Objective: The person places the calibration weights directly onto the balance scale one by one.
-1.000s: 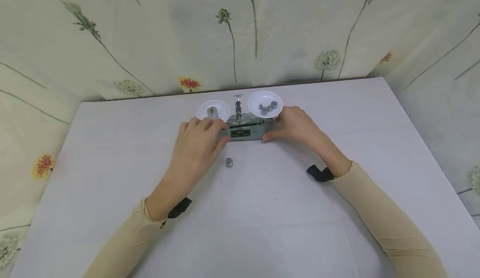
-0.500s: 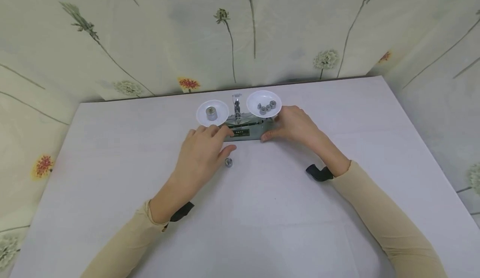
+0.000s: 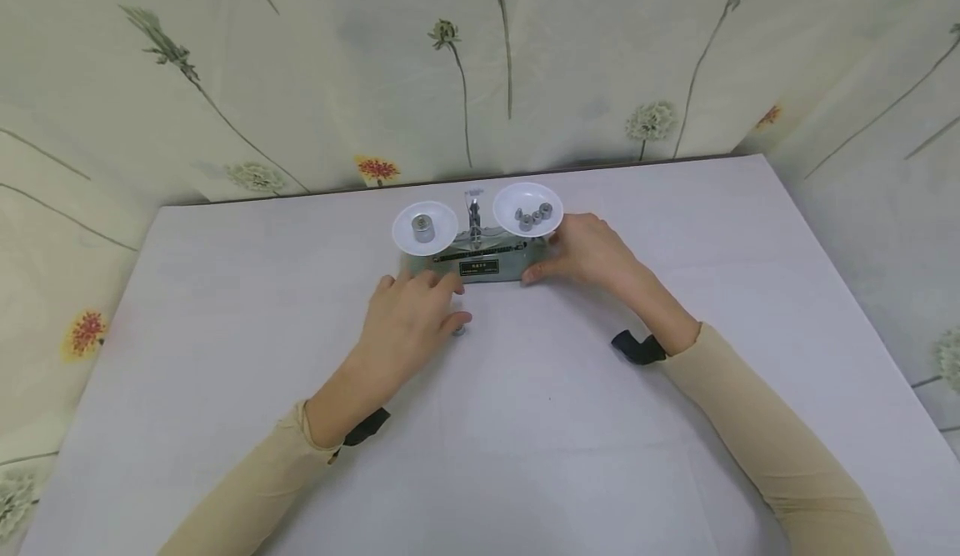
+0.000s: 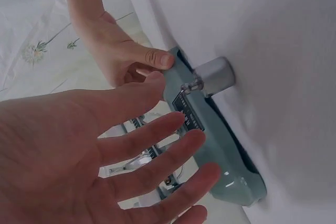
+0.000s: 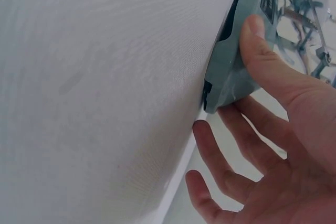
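A green-grey balance scale (image 3: 517, 267) with two white pans stands near the table's back. My right hand (image 3: 592, 247) grips the right end of its base, thumb on the front face (image 5: 252, 35). The left pan (image 3: 402, 237) bears one large metal weight (image 3: 423, 228); in the right pan (image 3: 508, 199) lie several small ones (image 3: 527, 222). My left hand (image 3: 405, 323), fingers spread and relaxed, hovers before the scale and holds nothing. Near its thumb a knobbed metal weight (image 4: 218, 76) stands on the table, mostly hidden in the head view.
A white cloth covers the table (image 3: 570, 456). Behind it hangs a flower-patterned curtain (image 3: 322, 64). Black straps (image 3: 639, 347) show at both wrists.
My left hand has left the scale's left end and come down toward the loose weight, uncovering the left pan. The right hand has stayed on the base.
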Motion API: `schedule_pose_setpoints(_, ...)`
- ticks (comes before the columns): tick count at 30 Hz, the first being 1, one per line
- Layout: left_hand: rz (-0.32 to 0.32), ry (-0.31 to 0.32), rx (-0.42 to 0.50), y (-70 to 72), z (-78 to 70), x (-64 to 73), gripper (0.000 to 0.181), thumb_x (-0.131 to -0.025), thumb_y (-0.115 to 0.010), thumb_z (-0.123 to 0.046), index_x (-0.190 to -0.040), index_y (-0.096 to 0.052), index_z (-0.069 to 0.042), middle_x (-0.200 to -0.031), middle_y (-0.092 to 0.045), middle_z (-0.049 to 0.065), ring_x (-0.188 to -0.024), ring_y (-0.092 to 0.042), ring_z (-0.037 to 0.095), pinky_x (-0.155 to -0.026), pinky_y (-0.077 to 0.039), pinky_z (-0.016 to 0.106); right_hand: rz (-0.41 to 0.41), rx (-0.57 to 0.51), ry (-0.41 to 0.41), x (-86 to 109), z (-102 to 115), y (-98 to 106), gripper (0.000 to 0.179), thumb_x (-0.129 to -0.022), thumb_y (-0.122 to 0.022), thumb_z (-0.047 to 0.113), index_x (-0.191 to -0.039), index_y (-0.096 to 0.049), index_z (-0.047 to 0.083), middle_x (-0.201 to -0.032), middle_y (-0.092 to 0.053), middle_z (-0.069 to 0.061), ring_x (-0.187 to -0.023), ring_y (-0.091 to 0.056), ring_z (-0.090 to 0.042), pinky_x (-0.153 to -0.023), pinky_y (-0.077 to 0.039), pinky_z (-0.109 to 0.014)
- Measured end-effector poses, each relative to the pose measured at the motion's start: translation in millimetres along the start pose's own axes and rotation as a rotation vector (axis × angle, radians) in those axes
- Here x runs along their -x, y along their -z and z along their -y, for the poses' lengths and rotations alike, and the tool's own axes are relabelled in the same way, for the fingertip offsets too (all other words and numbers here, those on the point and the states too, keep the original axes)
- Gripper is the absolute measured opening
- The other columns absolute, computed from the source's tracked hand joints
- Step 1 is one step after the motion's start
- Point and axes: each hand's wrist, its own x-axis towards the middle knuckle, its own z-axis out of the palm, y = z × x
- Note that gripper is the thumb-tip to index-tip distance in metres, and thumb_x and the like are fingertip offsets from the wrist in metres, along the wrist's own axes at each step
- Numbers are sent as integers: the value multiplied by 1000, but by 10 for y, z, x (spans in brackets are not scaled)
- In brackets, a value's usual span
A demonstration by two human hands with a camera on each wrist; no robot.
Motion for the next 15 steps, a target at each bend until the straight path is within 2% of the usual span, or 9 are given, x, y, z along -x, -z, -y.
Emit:
schedule_pose_setpoints(5, 41, -24, -42, -78, 2, 17, 34, -89, -88, -38, -112, -77, -15, -99, -81, 5, -87, -74, 33, -65, -48, 39, 5, -3, 2, 6, -2, 6, 82, -73, -100, 43, -137, -63, 9, -108, -74, -17, -102, -67, -33, -86, -55, -50)
schedule_pose_setpoints(10, 46, -39, -57, -128, -4, 19, 33, -83, -93, -35, -103, -75, -16, -91, -78, 5, -86, -75, 33, -64, -49, 40, 0, 3, -1, 11, 9, 11, 81, -72, -101, 43, -135, -63, 9, -106, -73, -16, -100, -66, -32, -85, -55, -49)
schedule_pose_setpoints(15, 100, -44, -50, -163, -24, 7, 28, -84, -92, -33, -99, -74, -17, -90, -78, 5, -89, -75, 32, -66, -50, 38, 3, -2, 3, 15, 20, 13, 82, -73, -101, 42, -138, -62, 9, -108, -74, -16, -102, -67, -32, -87, -55, -49)
